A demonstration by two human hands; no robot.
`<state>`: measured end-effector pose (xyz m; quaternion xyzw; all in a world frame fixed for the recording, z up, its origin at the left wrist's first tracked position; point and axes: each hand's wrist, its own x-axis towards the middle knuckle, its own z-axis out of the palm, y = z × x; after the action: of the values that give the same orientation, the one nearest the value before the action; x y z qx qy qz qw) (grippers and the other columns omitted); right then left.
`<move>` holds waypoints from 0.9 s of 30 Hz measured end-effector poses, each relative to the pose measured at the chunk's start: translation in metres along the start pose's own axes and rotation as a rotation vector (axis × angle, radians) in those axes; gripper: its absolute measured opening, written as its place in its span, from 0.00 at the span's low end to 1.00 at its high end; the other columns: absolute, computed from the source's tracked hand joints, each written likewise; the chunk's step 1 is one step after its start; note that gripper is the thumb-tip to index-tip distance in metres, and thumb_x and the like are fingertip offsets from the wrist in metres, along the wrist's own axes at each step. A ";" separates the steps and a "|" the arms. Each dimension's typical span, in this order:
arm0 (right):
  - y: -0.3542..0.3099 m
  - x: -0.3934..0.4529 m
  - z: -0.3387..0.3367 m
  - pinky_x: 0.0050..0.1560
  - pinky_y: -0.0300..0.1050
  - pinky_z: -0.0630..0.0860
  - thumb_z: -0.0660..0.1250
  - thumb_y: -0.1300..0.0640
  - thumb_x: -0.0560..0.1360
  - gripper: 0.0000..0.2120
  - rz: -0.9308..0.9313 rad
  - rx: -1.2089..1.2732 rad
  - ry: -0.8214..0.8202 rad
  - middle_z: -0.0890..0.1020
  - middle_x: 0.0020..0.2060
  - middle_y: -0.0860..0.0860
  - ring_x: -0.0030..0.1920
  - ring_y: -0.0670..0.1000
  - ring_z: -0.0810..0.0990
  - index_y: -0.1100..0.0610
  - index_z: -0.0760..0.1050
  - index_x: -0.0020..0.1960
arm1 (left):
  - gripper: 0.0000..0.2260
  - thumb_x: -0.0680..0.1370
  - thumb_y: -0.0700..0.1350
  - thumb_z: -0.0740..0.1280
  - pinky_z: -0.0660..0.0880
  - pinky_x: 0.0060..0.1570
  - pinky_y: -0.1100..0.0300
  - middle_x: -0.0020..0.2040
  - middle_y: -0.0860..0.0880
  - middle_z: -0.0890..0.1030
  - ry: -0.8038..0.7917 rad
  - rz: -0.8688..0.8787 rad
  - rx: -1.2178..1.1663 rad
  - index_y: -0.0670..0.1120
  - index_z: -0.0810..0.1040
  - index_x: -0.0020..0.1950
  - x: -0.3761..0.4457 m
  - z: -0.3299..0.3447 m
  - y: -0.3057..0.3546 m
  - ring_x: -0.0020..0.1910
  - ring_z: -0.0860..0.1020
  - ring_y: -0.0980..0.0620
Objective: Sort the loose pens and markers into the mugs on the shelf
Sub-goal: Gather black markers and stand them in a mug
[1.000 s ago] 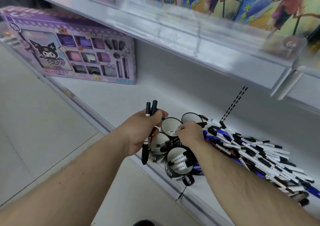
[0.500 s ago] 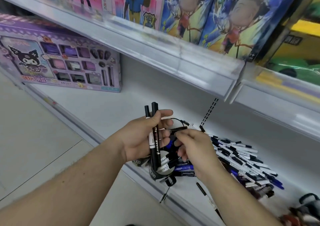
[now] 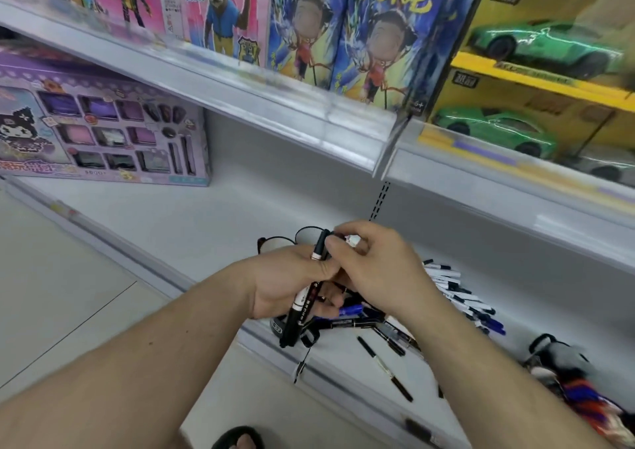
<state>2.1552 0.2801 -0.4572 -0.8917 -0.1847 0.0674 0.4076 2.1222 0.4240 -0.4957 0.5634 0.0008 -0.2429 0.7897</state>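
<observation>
Markers [image 3: 302,297] stood gripped in my left hand [image 3: 287,282], black-capped, their tops poking above my thumb and their lower ends hanging below my palm, over the near edge of the shelf [image 3: 192,214]. My right hand [image 3: 381,270] met the left just beside it, fingers curled and pinching the top of one marker at its cap; something small and white showed at my fingertips [image 3: 352,241], too blurred to name. Behind my knuckles, the dark rims of two mugs [image 3: 292,239] peeked out toward the far wall, and another mug [image 3: 280,326] sat below my left hand at the shelf's front lip, mostly hidden. To the right lay the loose pile of pens [image 3: 460,294], white barrels with black and blue caps, fanned out well into the shelf. A few single pens [image 3: 385,368] lay nearer, close to the front rail. Left of the mugs the white shelf surface ran open as far as a purple boxed set [image 3: 99,122] leaning at the far left. The upper shelf [image 3: 275,104] overhung low above my hands, carrying boxed toys and green toy cars [image 3: 549,46]. A dark plush bundle [image 3: 567,369] rested at the near right.
</observation>
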 end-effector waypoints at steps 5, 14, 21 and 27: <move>0.017 -0.012 -0.010 0.31 0.41 0.71 0.70 0.54 0.76 0.07 0.069 0.215 -0.070 0.79 0.26 0.46 0.26 0.45 0.75 0.53 0.80 0.40 | 0.12 0.78 0.53 0.64 0.76 0.55 0.52 0.48 0.49 0.84 -0.032 -0.089 0.153 0.47 0.81 0.52 0.004 0.007 -0.009 0.46 0.80 0.51; 0.062 -0.044 -0.042 0.30 0.43 0.76 0.62 0.66 0.79 0.05 0.410 0.990 0.414 0.79 0.35 0.56 0.27 0.49 0.77 0.60 0.75 0.46 | 0.23 0.83 0.60 0.53 0.61 0.26 0.62 0.32 0.52 0.67 0.873 0.127 -0.357 0.46 0.76 0.41 0.016 -0.027 0.004 0.27 0.61 0.55; 0.062 -0.048 0.006 0.33 0.45 0.78 0.55 0.65 0.82 0.12 0.678 1.322 0.326 0.76 0.37 0.56 0.33 0.52 0.78 0.56 0.77 0.54 | 0.09 0.75 0.50 0.69 0.77 0.29 0.65 0.33 0.49 0.76 0.474 0.123 -0.468 0.44 0.78 0.42 0.019 -0.001 -0.014 0.28 0.72 0.56; 0.055 -0.043 0.009 0.28 0.37 0.75 0.68 0.60 0.78 0.06 0.579 1.321 0.457 0.79 0.38 0.54 0.31 0.49 0.77 0.59 0.79 0.53 | 0.09 0.65 0.38 0.72 0.80 0.32 0.62 0.34 0.46 0.80 0.389 0.161 -0.367 0.42 0.82 0.45 0.015 0.021 -0.027 0.29 0.77 0.53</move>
<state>2.1285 0.2372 -0.5054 -0.4665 0.2250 0.0820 0.8515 2.1197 0.3930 -0.5166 0.4454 0.1518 -0.0625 0.8802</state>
